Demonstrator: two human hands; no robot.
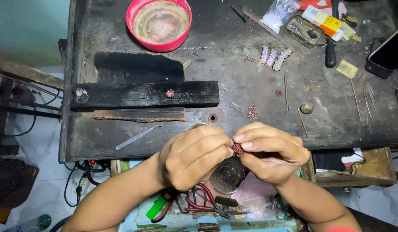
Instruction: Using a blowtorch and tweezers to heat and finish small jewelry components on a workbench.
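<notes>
Dark, scorched wood forms the workbench (259,86), viewed from above over a pale tiled floor. Well left of the fingers and farther away, a charred black block (143,94) lies across the bench; a small reddish beaded flower (170,93) rests on it. A thin metal strip (139,136) lies on the bench, left of the fingers and slightly beyond them. Far beyond the fingers, a red bowl (159,23) stands at the back edge.

The left hand (192,157) is curled, thumb and forefinger pressed together on the left side of a small red beaded piece (238,149). The right hand (272,152) meets it from the other side, its fingertips (242,138) pinching the same piece. The piece sits between both sets of fingertips, held in the air just off the near edge of the bench.

Directly below the fingers, a round wire-mesh basket (228,175) sits; red-handled pliers (207,204) lie nearer the body. Just beyond the fingers, another beaded cluster (252,111) lies on the bench. Farther right and beyond, three beaded strips (274,56) lie side by side, and thin copper wires (363,96) lie loose far to the right.
</notes>
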